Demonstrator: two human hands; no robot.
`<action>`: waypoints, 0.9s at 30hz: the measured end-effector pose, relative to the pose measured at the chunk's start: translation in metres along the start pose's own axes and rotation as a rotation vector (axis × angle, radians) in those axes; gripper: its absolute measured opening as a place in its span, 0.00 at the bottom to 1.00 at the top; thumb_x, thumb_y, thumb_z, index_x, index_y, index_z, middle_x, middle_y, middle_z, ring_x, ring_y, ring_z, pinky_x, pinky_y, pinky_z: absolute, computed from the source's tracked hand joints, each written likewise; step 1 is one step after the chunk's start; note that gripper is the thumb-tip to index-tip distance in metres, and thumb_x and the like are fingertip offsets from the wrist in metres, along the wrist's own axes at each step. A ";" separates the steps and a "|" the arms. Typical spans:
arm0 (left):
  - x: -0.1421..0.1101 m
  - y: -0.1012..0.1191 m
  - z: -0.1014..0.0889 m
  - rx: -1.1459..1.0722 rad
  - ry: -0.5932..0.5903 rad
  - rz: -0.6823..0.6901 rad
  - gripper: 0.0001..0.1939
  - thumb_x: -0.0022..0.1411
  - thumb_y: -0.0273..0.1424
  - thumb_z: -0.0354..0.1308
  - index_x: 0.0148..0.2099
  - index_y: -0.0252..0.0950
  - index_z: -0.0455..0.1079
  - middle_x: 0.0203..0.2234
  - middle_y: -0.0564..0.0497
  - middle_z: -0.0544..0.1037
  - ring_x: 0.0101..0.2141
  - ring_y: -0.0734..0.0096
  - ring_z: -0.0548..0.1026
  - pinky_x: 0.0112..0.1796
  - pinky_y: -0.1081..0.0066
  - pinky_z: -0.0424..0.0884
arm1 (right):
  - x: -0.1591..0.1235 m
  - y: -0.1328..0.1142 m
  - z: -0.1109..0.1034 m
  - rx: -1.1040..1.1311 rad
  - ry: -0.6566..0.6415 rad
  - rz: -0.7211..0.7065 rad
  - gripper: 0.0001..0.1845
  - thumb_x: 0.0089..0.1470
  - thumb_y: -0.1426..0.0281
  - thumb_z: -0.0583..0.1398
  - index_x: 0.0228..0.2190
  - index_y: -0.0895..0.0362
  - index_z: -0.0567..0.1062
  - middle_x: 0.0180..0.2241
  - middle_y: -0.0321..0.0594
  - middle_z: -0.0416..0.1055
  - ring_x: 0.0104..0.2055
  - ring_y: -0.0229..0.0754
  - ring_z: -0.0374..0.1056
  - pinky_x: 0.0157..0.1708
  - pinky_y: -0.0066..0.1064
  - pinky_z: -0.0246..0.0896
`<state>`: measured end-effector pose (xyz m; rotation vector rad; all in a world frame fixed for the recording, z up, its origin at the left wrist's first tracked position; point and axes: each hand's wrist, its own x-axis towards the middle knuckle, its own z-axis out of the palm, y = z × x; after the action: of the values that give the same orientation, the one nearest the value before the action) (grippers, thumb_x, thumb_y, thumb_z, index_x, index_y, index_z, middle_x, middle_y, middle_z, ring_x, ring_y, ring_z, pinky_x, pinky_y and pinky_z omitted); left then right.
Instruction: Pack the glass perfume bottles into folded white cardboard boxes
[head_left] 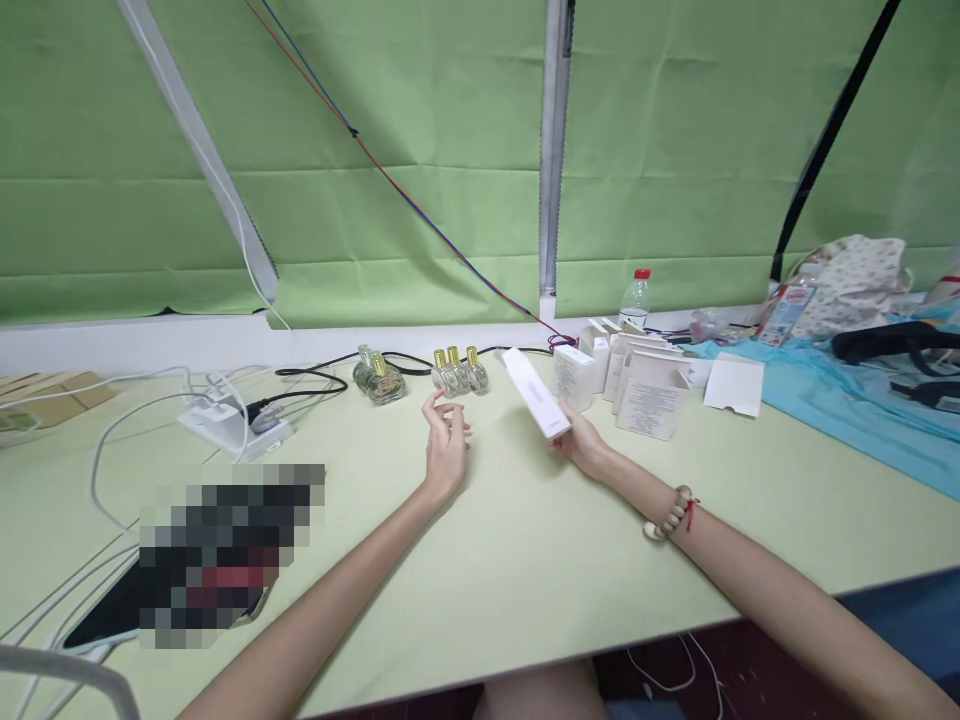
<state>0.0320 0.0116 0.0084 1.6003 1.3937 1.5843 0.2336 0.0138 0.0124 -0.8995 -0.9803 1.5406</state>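
In my right hand [583, 440] is a white cardboard box [534, 393], tilted, with a narrow side facing me. My left hand [447, 445] is raised over the table with its fingers apart and slightly curled, holding nothing. Just beyond it stand several small glass perfume bottles [459, 374] with gold caps. Farther left is another group of glass bottles [385, 384], one with a gold top. Right of the held box, several white boxes [651, 400] with printed text stand close together, some with flaps up.
A white power strip [232, 425] with cables lies at left, behind a pixelated dark device [112, 600]. A water bottle [635, 300] stands at the back. At right are an open white carton piece [735, 385] and blue cloth [847, 400]. The table's front edge [517, 665] is near my lap.
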 end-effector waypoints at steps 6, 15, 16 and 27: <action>0.000 0.002 0.000 0.004 -0.031 -0.009 0.21 0.61 0.43 0.42 0.55 0.43 0.45 0.39 0.50 0.65 0.31 0.74 0.70 0.21 0.77 0.69 | -0.009 -0.012 -0.005 0.338 -0.322 0.179 0.17 0.57 0.71 0.42 0.39 0.58 0.68 0.15 0.26 0.48 0.11 0.28 0.34 0.12 0.19 0.36; -0.005 0.003 -0.001 0.149 -0.160 0.208 0.20 0.61 0.40 0.44 0.54 0.42 0.50 0.39 0.50 0.67 0.32 0.77 0.70 0.25 0.77 0.69 | -0.010 -0.013 0.005 0.134 -0.109 0.093 0.17 0.56 0.57 0.49 0.38 0.55 0.68 0.21 0.30 0.60 0.15 0.29 0.48 0.13 0.21 0.45; -0.007 0.004 -0.001 0.186 -0.202 0.275 0.21 0.61 0.40 0.46 0.55 0.42 0.49 0.40 0.50 0.68 0.32 0.77 0.71 0.26 0.77 0.69 | -0.009 -0.012 0.006 0.115 -0.072 0.090 0.18 0.55 0.55 0.51 0.37 0.55 0.68 0.22 0.32 0.63 0.15 0.29 0.51 0.13 0.21 0.47; -0.013 0.010 -0.003 0.454 -0.431 0.351 0.40 0.55 0.46 0.53 0.65 0.46 0.40 0.46 0.50 0.73 0.31 0.72 0.74 0.31 0.73 0.69 | -0.015 -0.005 0.005 -0.168 -0.306 0.154 0.18 0.53 0.56 0.54 0.38 0.56 0.71 0.28 0.37 0.73 0.20 0.31 0.64 0.20 0.22 0.61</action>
<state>0.0354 -0.0044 0.0122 2.3942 1.3385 1.0249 0.2327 -0.0008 0.0195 -0.8874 -1.3000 1.7822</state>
